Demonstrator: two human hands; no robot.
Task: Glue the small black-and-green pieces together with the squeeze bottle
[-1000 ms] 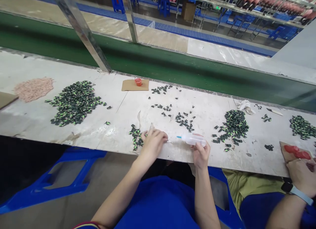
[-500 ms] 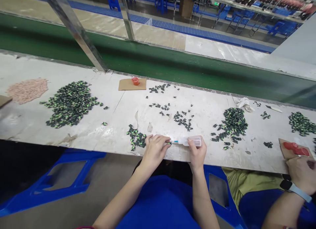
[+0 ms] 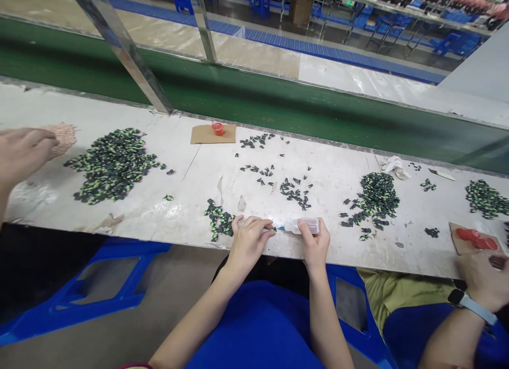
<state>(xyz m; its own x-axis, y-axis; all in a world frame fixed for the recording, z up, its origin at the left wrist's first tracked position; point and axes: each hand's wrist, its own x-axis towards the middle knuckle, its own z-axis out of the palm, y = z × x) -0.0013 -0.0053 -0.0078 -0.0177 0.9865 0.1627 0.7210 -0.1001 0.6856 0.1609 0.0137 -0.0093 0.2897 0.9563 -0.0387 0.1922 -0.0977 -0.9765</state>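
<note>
My left hand [image 3: 249, 242] pinches a small black-and-green piece [image 3: 272, 229] just above the front of the white table. In my right hand [image 3: 316, 247] lies a clear squeeze bottle [image 3: 296, 226], held sideways with its blue needle tip pointing left at that piece. Whether the tip touches it I cannot tell. A small cluster of black-and-green pieces [image 3: 218, 219] lies beside my left hand. Farther back, loose plain black pieces [image 3: 294, 193] are scattered over the table [image 3: 191, 199].
A big heap of black-and-green pieces [image 3: 113, 167] and a pink heap [image 3: 63, 138] lie left, near another person's hand [image 3: 24, 151]. A red cup [image 3: 217, 128] sits on cardboard. Right are another heap [image 3: 377, 196] and a co-worker's hand [image 3: 483, 279].
My right hand and the bottle have shifted slightly left, toward the piece. Another person's hand has come in over the pink heap at the left. My left hand is nearly still.
</note>
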